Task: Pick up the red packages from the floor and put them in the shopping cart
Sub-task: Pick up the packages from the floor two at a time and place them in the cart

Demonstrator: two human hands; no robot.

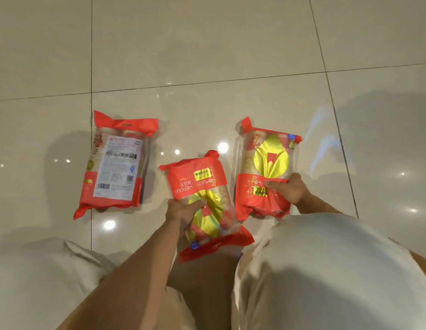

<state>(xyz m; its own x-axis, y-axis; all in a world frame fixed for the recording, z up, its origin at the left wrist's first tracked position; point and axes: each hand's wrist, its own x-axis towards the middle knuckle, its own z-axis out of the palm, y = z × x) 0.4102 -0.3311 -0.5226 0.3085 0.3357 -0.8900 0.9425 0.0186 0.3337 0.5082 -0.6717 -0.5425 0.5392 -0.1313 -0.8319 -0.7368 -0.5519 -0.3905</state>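
Left hand (181, 210) grips the centre package (195, 179), fingers curled round its edge. Right hand (293, 190) grips the second package (266, 158), just right of the centre package. The third package (116, 167) lies label-up, left of it. Step: pick-up. Next: lift both; cart not in view.

Three red packages (116, 163) (195, 177) (269, 158): two held, one flat.

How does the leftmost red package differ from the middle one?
The leftmost package shows its white printed back; the middle package shows its yellow front. The leftmost package lies untouched on the floor; the left hand grips the middle package. Both have red ends.
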